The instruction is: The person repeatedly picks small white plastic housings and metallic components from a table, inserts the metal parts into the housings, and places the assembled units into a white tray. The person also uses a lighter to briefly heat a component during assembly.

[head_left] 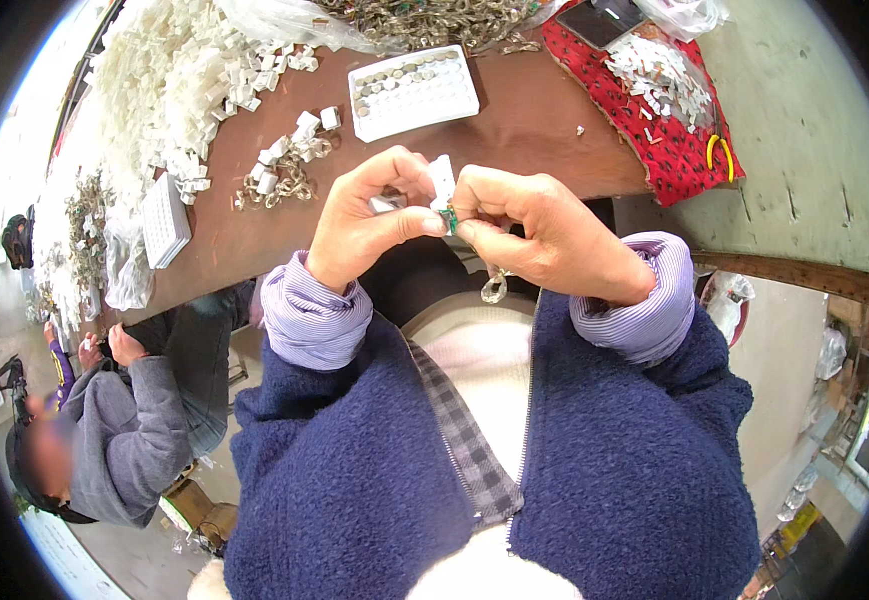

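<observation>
My left hand (379, 205) pinches a small white plastic casing (442, 178) between thumb and fingers, and another pale piece shows within its curled fingers. Pressed close beside it, my right hand (544, 225) grips a small green circuit board (448, 216) at the casing's lower end. Whether the board sits inside the casing or only against it, I cannot tell. A looped clear cable (494, 289) hangs under my right hand. Just beyond my hands lies a white tray (414, 118) with rows of small round metallic parts.
Left of the tray are cables with white casings (289, 160) and a large heap of white casings (169, 70). Stacked white trays (165, 222) stand at the table's left. A red patterned cloth (669, 180) holds white pieces, a phone (599, 22) and yellow-handled pliers (720, 158). Another person (134, 430) works at left.
</observation>
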`<state>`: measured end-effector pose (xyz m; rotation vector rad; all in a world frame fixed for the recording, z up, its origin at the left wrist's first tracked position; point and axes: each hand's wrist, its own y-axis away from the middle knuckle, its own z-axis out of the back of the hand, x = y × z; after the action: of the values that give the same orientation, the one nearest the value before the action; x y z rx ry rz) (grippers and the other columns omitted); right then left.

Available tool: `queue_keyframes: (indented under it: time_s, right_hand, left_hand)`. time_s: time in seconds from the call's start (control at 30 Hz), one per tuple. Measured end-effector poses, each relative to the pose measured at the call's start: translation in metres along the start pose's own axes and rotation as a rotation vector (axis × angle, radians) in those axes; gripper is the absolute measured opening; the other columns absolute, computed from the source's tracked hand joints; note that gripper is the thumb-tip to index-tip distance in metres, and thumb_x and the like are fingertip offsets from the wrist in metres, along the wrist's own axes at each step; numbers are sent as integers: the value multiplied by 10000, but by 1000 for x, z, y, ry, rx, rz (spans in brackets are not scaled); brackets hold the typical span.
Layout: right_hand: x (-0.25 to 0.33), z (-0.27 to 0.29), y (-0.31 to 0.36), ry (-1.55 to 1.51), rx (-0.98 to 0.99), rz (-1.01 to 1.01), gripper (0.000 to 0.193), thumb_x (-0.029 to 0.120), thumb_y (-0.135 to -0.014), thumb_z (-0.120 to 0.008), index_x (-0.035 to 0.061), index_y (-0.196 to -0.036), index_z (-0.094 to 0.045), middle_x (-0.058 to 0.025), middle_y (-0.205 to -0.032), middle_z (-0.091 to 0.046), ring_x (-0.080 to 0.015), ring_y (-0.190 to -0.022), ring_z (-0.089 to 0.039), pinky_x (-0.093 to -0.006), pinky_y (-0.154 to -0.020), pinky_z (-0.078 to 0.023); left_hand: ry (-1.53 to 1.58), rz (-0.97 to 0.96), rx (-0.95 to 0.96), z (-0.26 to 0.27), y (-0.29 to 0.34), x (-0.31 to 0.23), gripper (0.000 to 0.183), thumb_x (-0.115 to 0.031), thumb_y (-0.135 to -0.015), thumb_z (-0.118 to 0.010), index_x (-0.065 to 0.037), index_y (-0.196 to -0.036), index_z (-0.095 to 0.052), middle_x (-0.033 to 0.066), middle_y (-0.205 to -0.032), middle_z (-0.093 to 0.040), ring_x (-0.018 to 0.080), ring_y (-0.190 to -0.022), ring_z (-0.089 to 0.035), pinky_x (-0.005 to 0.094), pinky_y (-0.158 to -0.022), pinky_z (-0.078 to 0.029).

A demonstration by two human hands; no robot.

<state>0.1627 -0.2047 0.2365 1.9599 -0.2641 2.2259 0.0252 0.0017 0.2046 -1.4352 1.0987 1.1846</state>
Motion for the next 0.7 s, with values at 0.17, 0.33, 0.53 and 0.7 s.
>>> queue_keyframes:
  time_s: [0.17,0.33,0.53,0.7]
  right_hand:
    - [3,-5,-6,485,-124,231,116,-40,-924,-669,24,-994,-602,-104,-795,-602,-238,-740,-624,-367,-722,-515]
    - [0,-17,-12,850,-403,473,192,-41,-808,-729,53,-948,-637,-101,-877,-643,-353,-892,-648,-467,-893,-502]
    - [-17,-20,-6,633,-595,405,164,0,-838,-768,41,-943,-649,-93,-855,-679,-310,-847,-672,-433,-868,-513]
    - [-34,-22,-3,-80,-503,38,96,9,-942,-756,30,-995,-678,-89,-811,-703,-209,-795,-682,-335,-642,-526]
  left_hand:
    - [-537,-147,-104,-10,5,-18,236,-30,-888,-882,-13,-1037,-700,11,-905,-707,91,-826,-680,270,-766,-559]
    - [-645,-96,-365,-38,18,-21,211,-35,-918,-861,-5,-1029,-684,10,-900,-746,106,-806,-692,281,-742,-575]
    - [87,158,-489,-51,17,-11,282,-110,-1041,-763,-30,-1307,-717,30,-1012,-796,-36,-593,-415,151,-499,-274]
    - [428,232,-446,-44,14,-2,182,-147,-1060,-749,-45,-1209,-732,47,-1016,-808,-12,-606,-482,163,-470,-312]
